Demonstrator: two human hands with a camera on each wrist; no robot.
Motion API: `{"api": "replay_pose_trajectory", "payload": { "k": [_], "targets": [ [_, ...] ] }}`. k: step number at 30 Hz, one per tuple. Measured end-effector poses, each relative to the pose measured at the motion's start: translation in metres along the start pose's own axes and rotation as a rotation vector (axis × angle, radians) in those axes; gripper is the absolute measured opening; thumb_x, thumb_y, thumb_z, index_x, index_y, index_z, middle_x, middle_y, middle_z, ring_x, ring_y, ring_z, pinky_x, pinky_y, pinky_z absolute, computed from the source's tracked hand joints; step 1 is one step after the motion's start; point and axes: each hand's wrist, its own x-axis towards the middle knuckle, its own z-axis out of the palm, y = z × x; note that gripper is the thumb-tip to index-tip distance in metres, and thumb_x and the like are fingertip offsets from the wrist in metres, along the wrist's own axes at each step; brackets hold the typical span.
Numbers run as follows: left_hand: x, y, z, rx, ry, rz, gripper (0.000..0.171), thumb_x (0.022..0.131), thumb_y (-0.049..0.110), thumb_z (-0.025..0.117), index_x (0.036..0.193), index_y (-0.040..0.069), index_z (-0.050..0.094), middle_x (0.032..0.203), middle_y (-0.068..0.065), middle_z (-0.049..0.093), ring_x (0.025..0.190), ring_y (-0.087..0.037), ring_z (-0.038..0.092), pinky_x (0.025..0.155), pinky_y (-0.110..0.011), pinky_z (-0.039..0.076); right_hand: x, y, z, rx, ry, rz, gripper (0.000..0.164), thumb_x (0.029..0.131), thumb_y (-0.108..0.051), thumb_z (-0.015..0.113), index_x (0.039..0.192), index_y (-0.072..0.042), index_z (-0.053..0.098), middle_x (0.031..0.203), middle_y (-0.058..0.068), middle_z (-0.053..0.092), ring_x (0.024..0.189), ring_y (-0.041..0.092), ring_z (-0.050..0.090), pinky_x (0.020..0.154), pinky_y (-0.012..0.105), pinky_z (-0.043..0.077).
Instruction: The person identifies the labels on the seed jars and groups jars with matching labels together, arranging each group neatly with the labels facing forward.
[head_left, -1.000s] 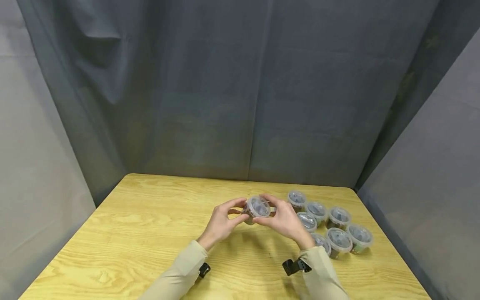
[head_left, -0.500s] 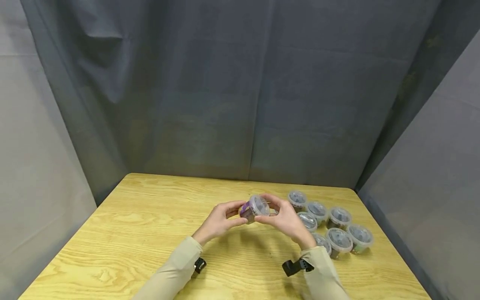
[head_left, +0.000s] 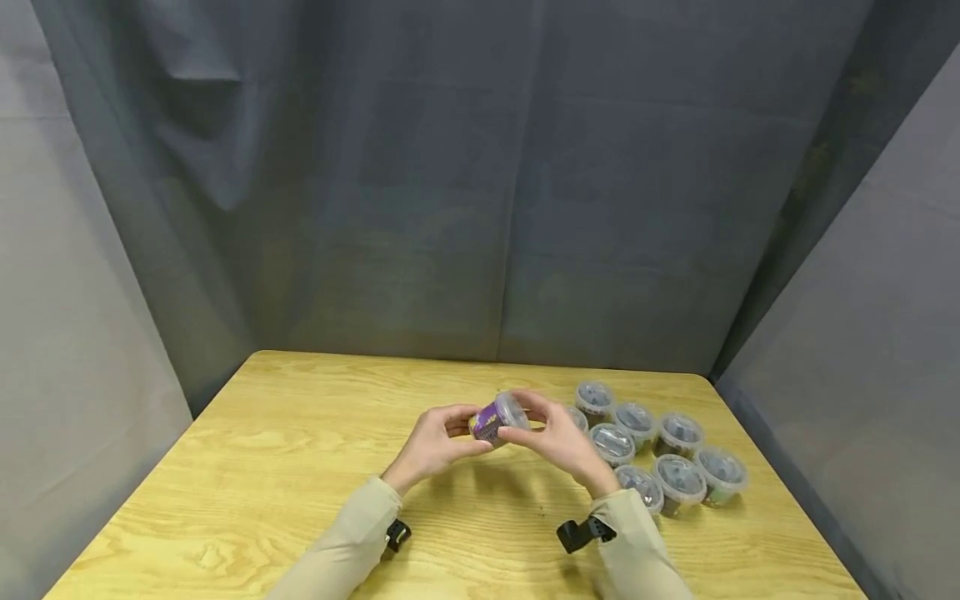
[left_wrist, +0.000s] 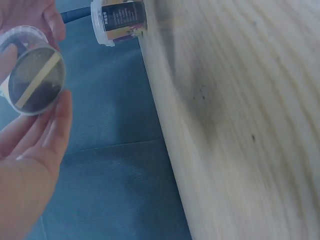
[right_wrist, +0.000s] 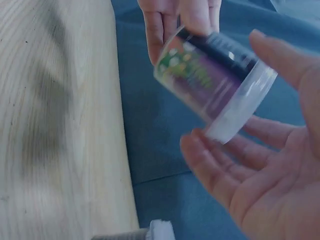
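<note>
A small plastic tub (head_left: 491, 421) with a purple printed label and a clear lid hangs tilted over the table, between both hands. My left hand (head_left: 435, 446) holds it near the base, thumb in front and fingers behind. My right hand (head_left: 558, 442) is around the lid end with thumb and fingers. Seen from the left wrist, the tub's round bottom (left_wrist: 37, 80) shows a pale strip across it, with my left fingers (left_wrist: 55, 125) along its edge. In the right wrist view the pale lid rim (right_wrist: 242, 102) lies between my right thumb and fingertips (right_wrist: 192, 142).
Several similar lidded tubs (head_left: 678, 479) stand upright in a cluster at the right of the wooden table (head_left: 300, 467). One of them (head_left: 577, 418) is partly hidden behind my right hand. A dark curtain (head_left: 390, 208) hangs behind the table's far edge.
The tub has tipped so its lid turns to the right and its purple label faces me. Both hands have shifted slightly left with it.
</note>
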Motion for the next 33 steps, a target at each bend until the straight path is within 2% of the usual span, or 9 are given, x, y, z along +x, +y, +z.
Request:
{"api": "replay_pose_trajectory", "payload": {
  "k": [3,5,9,12,16,21,29,33],
  "targets": [
    [-0.005,-0.002,0.002,0.068,0.055,0.023,0.052,0.077,0.025,0.085,0.123,0.011,0.066,0.118,-0.008,0.069,0.107,-0.024,0.068,0.096,-0.043,0.055,0.002,-0.004,0.007,-0.044,0.025,-0.003,0.070,0.084,-0.040,0.077,0.143,-0.014,0.049,0.138,0.012,0.058,0.120,0.034,0.058,0.093,0.045,0.055],
    [-0.008,-0.003,0.003,0.122,0.076,0.042,0.052,0.076,0.025,0.085,0.123,0.012,0.066,0.117,-0.007,0.070,0.106,-0.024,0.069,0.094,-0.041,0.056,0.002,-0.005,0.010,-0.048,0.032,0.004,0.068,0.084,-0.039,0.077,0.142,-0.016,0.051,0.135,0.013,0.060,0.118,0.034,0.060,0.092,0.046,0.056],
    [-0.012,-0.005,0.004,0.183,0.071,0.082,0.054,0.078,0.027,0.083,0.126,0.012,0.063,0.120,-0.007,0.068,0.106,-0.024,0.068,0.094,-0.037,0.056,0.002,-0.004,0.013,-0.014,0.043,0.008,0.060,0.083,-0.035,0.078,0.137,-0.024,0.055,0.134,0.013,0.061,0.116,0.035,0.061,0.089,0.047,0.056],
    [-0.013,-0.006,0.003,0.164,0.033,0.098,0.053,0.083,0.027,0.080,0.129,0.010,0.061,0.125,-0.009,0.066,0.109,-0.025,0.066,0.097,-0.037,0.054,0.000,-0.004,0.013,0.013,0.043,0.004,0.056,0.084,-0.031,0.079,0.135,-0.027,0.057,0.133,0.012,0.061,0.116,0.035,0.061,0.088,0.045,0.056],
    [-0.014,-0.006,-0.001,0.088,-0.001,0.078,0.052,0.086,0.023,0.077,0.133,0.010,0.058,0.130,-0.011,0.063,0.113,-0.027,0.064,0.101,-0.039,0.052,-0.001,-0.006,0.014,0.035,0.037,-0.013,0.053,0.085,-0.030,0.077,0.133,-0.026,0.057,0.134,0.012,0.060,0.117,0.036,0.060,0.088,0.042,0.057],
    [-0.015,-0.003,-0.003,0.011,0.015,0.051,0.055,0.085,0.017,0.077,0.135,0.007,0.056,0.131,-0.015,0.062,0.115,-0.031,0.063,0.102,-0.044,0.050,0.001,-0.009,0.014,0.033,0.020,-0.028,0.052,0.087,-0.031,0.075,0.135,-0.026,0.056,0.137,0.013,0.058,0.118,0.037,0.060,0.088,0.041,0.057],
    [-0.012,-0.004,0.000,0.106,0.102,0.051,0.057,0.082,0.027,0.081,0.131,0.007,0.060,0.123,-0.014,0.066,0.108,-0.027,0.067,0.096,-0.047,0.054,0.006,-0.015,0.014,0.034,0.002,-0.016,0.052,0.093,-0.027,0.069,0.141,-0.018,0.052,0.142,0.020,0.053,0.118,0.039,0.060,0.088,0.044,0.057],
    [-0.010,-0.002,-0.002,0.149,0.086,0.080,0.058,0.083,0.028,0.079,0.132,0.005,0.059,0.125,-0.015,0.066,0.108,-0.028,0.067,0.096,-0.047,0.054,0.008,-0.016,0.013,0.073,0.021,-0.010,0.050,0.091,-0.022,0.071,0.138,-0.017,0.055,0.141,0.019,0.054,0.119,0.040,0.059,0.089,0.046,0.057]
  ]
}}
